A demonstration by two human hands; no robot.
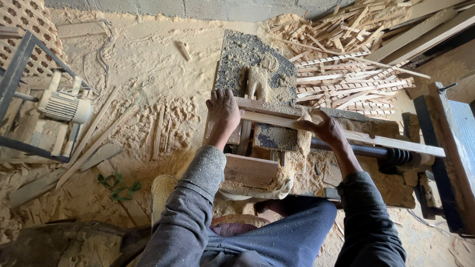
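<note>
You sat low in front of the small, dust-covered wooden work table (pixel 257 64), and everything here is told from that table. Pale sawdust lay all over the ground around it. Behind the table and off to its right lay a big heap of thin, pale wood strips (pixel 346 74), some with notched edges. Far to the table's left sat a small white electric motor (pixel 62 106) beside a dark metal frame.

Across the near edge of the table lay the long, thin, pale wooden stick (pixel 346 132). Its long way ran side to side, from the table's left part out past its right edge, dipping a little to the right. It lay right under your hands, straight ahead of you.

Your left hand (pixel 222 111) rested flat, fingers open, pressing down at the left end of the stick, on the table's near-left part. Your right hand (pixel 326 127) was curled over the stick near its middle, gripping it, at the table's near-right corner. Both hands touched the stick, so neither one was nearer. Most of the stick's loose length stuck out past your right hand, away from the table.
</note>
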